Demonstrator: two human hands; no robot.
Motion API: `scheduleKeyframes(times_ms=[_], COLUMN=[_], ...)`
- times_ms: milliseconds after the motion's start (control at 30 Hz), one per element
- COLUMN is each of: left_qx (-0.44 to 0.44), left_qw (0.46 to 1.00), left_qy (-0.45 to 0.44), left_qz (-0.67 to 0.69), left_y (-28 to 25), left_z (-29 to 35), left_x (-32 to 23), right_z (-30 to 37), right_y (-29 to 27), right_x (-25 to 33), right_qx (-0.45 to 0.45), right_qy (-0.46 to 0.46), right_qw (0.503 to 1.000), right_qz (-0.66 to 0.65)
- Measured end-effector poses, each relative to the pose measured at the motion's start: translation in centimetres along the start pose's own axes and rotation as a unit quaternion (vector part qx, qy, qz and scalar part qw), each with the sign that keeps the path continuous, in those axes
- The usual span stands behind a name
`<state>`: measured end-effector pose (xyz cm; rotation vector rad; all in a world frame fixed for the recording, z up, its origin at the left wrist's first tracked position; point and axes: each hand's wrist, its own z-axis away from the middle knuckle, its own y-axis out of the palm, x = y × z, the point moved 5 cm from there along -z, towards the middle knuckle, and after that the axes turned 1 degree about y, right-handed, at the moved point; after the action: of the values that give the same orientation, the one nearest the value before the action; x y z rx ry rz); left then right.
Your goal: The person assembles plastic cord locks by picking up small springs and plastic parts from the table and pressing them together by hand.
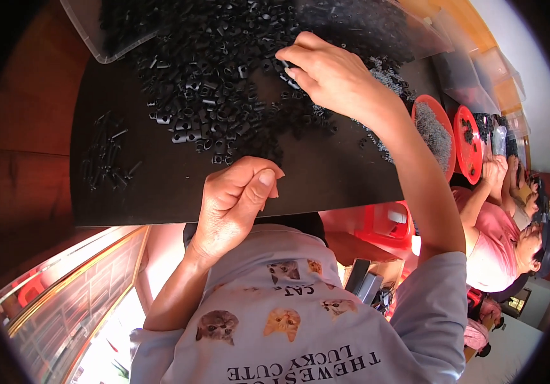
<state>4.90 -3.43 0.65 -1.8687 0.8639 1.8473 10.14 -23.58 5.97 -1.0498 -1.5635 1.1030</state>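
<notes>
A broad pile of small black plastic parts [201,105], many of them short tube-like pieces with holes, spreads over the dark table. Above the pile's right side, my right hand [335,73] has its thumb and forefinger pinched around a small black part [287,64]. My left hand [233,200] is closed near the table's front edge, just in front of the pile. Its thumb presses on the curled fingers, and whatever lies inside them is hidden. Beyond my right forearm lie small grey springs [387,78], partly heaped beside the black parts.
Thin black rods [105,157] lie at the table's left. A red dish [438,131] of grey springs and a second red dish [468,144] with dark pieces stand at the right. Clear plastic bins [111,48] border the back. A co-worker [499,240] sits at the right.
</notes>
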Motion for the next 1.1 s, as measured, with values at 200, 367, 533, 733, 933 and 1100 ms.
scheduleKeyframes(times_ms=[200, 367, 533, 733, 933, 1100], left_qx=[0.002, 0.009, 0.006, 0.003, -0.032, 0.003], left_qw=[0.999, 0.999, 0.998, 1.000, 0.993, 0.994], left_qy=[0.032, 0.029, 0.034, 0.011, -0.061, -0.056], left_qz=[-0.031, -0.046, -0.044, -0.019, 0.097, 0.097], left_y=[0.0, 0.0, 0.0, -0.1, -0.1, -0.3], left_z=[0.0, -0.1, 0.0, 0.0, -0.5, -0.4], left_x=[-0.2, -0.4, -0.2, -0.1, 0.0, 0.7], right_z=[-1.3, -1.6, -2.3, -1.2, 3.9, 7.2], right_y=[1.6, 1.7, 2.0, 1.3, -1.2, 0.3], right_x=[1.5, 2.3, 2.8, 2.9, 6.4, 9.2], right_qx=[0.001, 0.102, 0.075, -0.017, -0.065, -0.122], right_qy=[-0.004, 0.027, -0.013, -0.040, -0.051, -0.019], right_qw=[1.000, 0.992, 0.990, 0.999, 0.963, 0.961], right_qz=[0.024, 0.073, 0.121, 0.016, -0.258, -0.247])
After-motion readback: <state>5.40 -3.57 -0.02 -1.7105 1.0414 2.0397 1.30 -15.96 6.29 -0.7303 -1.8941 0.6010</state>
